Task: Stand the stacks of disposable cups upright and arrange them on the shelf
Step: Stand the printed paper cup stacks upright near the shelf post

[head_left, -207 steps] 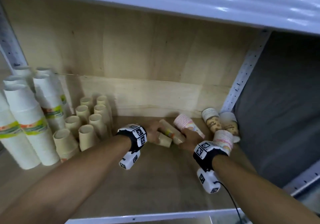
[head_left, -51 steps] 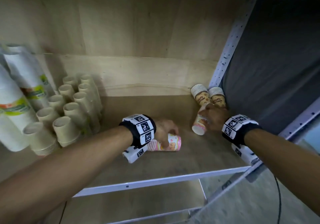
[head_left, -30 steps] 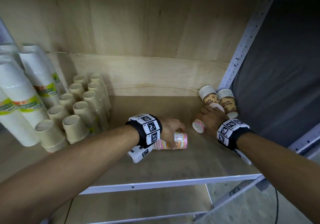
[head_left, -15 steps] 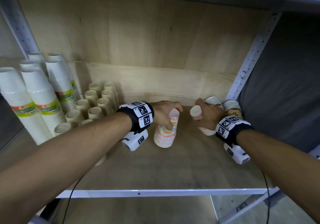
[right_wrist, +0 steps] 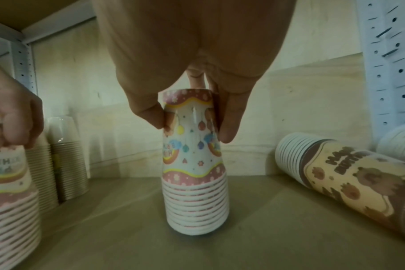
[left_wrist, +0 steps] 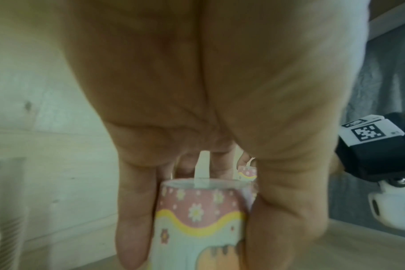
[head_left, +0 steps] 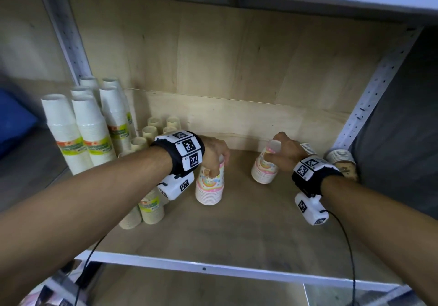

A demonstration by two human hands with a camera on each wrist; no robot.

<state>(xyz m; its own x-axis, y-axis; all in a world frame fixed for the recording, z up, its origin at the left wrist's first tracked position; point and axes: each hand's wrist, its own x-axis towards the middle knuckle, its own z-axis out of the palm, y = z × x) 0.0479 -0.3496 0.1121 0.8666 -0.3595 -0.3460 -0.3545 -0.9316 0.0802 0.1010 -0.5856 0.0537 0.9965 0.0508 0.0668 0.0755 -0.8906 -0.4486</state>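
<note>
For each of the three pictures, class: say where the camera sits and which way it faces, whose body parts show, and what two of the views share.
Head: worn on the head, facing forward and down into the shelf; both forearms and hands show.
Left wrist: under the left hand, looking along its fingers at a pink cup stack.
Right wrist: under the right hand, facing the other pink stack and the toppled brown stack.
Shared: the head and right wrist views both show both pink stacks.
</note>
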